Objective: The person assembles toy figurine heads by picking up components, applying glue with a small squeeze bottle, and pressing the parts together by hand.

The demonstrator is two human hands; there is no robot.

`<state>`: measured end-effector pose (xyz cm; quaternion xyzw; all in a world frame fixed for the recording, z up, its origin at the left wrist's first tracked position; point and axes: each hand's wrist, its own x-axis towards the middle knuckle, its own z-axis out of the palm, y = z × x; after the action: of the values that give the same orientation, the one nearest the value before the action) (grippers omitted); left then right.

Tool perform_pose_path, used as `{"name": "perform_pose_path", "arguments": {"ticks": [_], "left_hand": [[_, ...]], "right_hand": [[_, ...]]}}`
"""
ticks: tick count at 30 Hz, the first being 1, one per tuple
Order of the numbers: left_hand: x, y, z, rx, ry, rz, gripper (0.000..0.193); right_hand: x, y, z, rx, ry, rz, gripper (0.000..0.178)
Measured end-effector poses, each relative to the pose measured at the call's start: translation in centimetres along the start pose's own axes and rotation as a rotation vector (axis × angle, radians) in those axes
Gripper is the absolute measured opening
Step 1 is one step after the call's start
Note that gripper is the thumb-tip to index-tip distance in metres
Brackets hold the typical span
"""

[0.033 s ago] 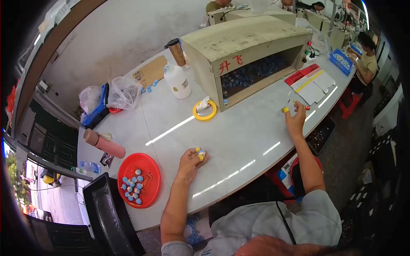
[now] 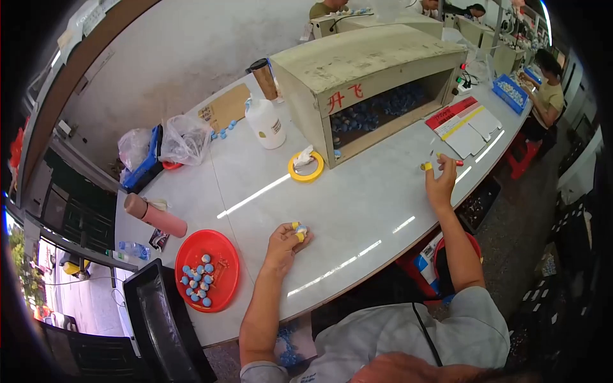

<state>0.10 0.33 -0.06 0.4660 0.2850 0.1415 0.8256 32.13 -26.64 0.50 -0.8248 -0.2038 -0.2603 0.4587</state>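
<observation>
My left hand [image 2: 285,247] is above the near middle of the table, its fingers closed around a small blue-and-white ball-shaped piece [image 2: 302,230]. Yellow covers wrap some fingertips on both hands. To the right, near the table's right edge, my right hand [image 2: 440,185] pinches a slim tool [image 2: 459,163] whose red end sticks out past the fingers. Its kind is too small to make out. A red round tray [image 2: 228,281] at the left holds several similar blue-and-white pieces [image 2: 205,269].
A beige open-fronted box [image 2: 370,67] stands at the back with many blue pieces inside. Yellow tape roll [image 2: 317,173], white bottle [image 2: 264,124], pink flask [image 2: 167,220] and printed sheets [image 2: 469,137] lie about the table. A black bin [image 2: 148,281] adjoins the left edge. Other people sit beyond.
</observation>
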Motion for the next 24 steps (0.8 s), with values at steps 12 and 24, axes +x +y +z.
{"name": "perform_pose_path", "arguments": {"ticks": [12,24], "left_hand": [[-1.0,0.0,1.1,0.037,-0.016,-0.027,0.034],[-0.7,-0.3,0.5,-0.015,0.004,-0.008,0.032]], "right_hand": [[7.8,-6.3,15.1,-0.497,-0.5,-0.35,0.025],[3.5,-6.3,15.0,0.069,-0.536,-0.235,0.03]]}}
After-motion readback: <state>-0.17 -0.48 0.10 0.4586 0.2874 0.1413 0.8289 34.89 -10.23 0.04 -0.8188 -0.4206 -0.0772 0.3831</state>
